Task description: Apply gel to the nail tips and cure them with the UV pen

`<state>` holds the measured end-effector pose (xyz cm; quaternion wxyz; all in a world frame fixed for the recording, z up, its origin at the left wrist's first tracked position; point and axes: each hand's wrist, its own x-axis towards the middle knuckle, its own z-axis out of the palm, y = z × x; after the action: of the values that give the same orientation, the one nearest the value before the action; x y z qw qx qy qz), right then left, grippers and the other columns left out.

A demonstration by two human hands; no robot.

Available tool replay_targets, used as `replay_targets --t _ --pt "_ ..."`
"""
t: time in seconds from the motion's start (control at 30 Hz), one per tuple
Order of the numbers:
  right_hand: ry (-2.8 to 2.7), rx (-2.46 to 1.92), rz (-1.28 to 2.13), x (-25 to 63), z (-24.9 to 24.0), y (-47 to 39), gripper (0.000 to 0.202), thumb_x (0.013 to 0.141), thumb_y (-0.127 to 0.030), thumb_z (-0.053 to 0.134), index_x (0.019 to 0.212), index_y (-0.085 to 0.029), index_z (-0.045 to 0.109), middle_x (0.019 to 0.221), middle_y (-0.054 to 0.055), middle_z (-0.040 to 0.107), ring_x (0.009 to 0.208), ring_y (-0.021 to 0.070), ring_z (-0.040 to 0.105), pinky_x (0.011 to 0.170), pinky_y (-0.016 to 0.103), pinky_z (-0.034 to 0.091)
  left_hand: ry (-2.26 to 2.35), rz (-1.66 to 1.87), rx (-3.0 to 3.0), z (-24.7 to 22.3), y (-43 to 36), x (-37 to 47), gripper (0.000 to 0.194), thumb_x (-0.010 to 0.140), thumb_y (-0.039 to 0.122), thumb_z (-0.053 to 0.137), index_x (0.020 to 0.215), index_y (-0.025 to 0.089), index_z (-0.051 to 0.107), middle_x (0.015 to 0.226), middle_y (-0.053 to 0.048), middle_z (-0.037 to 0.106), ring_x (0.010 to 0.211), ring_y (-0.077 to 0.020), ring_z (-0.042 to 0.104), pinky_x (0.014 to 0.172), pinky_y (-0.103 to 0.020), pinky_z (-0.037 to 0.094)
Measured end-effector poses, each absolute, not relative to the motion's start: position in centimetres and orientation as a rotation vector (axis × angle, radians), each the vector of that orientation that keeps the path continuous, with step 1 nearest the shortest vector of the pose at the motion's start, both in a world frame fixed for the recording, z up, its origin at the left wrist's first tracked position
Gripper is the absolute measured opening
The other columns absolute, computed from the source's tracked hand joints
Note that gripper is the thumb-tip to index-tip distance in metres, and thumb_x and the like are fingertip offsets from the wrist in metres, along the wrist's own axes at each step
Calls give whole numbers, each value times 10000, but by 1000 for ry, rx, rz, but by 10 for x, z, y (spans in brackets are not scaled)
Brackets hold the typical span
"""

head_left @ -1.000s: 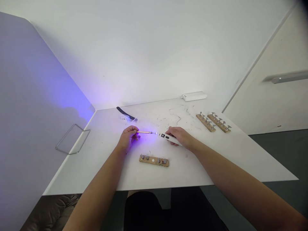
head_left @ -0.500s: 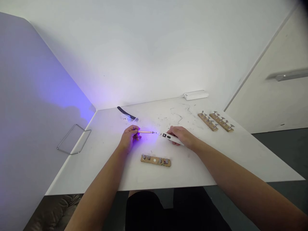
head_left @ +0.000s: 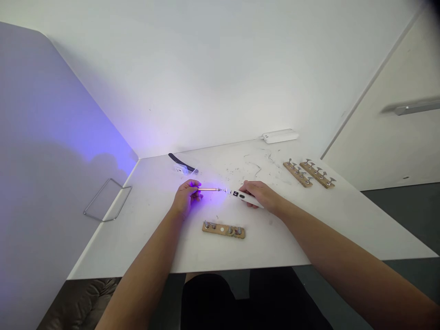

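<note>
My left hand (head_left: pixel 186 197) pinches a thin copper-coloured pen-like tool (head_left: pixel 208 189) whose tip points right. My right hand (head_left: pixel 260 194) is wrapped round a white handheld lamp (head_left: pixel 248 198) with a small dark display. The lamp's lit end faces the tool's tip across a small gap, and violet light falls on my left fingers and the table. Something tiny sits at the tool's tip, too small to make out. Nearer to me lies a brown strip (head_left: pixel 223 229) bearing several small metal pieces and a white dot.
Two brown strips (head_left: pixel 297 174) (head_left: pixel 316 173) with metal pieces lie at the right. A white power strip (head_left: pixel 280 135) rests by the back wall. A black curved file (head_left: pixel 183 163) and a clear item (head_left: pixel 182 170) lie back left, near a wire frame (head_left: pixel 107 200).
Both hands hold nearly the same pose with the tool and the lamp. The whole view has shifted very slightly.
</note>
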<state>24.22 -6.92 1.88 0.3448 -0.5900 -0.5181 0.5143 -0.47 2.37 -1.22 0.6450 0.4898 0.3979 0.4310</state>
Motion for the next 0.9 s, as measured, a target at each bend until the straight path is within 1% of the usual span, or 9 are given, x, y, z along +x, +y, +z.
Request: replay_targets --t 0.2,0.3,0.43,0.77,0.9 --pt "-1350 -1557 1314 242 19 -68 470 837 -533 344 790 -148 609 538 18 542 488 117 472 492 247 388 890 963 1132 -10 23 -5 70 669 166 541 736 156 559 464 54 466 387 -64 444 624 -289 478" --pt "-1353 -1549 1323 243 17 -68 469 830 -547 352 797 -155 608 556 19 550 504 122 481 497 250 392 893 964 1136 -11 23 -5 56 684 183 544 734 161 557 457 59 459 382 -63 437 629 -290 476" --pt "-1353 -1552 1325 244 15 -68 508 822 -587 334 813 -161 612 569 22 559 509 124 482 506 256 397 896 969 1141 -12 23 -5 57 694 192 546 742 164 560 458 61 461 380 -60 434 638 -290 477" --pt "-1333 -1548 1329 243 16 -67 446 820 -531 371 778 -154 604 542 17 537 494 119 465 495 246 391 913 972 1139 -11 23 -5 93 665 156 533 754 160 559 456 58 462 386 -66 446 650 -309 484" --pt "-1342 -1538 1332 243 16 -68 481 817 -571 355 790 -162 607 584 26 552 521 126 484 510 249 405 920 971 1139 -9 22 -4 115 655 149 524 765 157 558 462 56 464 394 -69 451 647 -308 484"
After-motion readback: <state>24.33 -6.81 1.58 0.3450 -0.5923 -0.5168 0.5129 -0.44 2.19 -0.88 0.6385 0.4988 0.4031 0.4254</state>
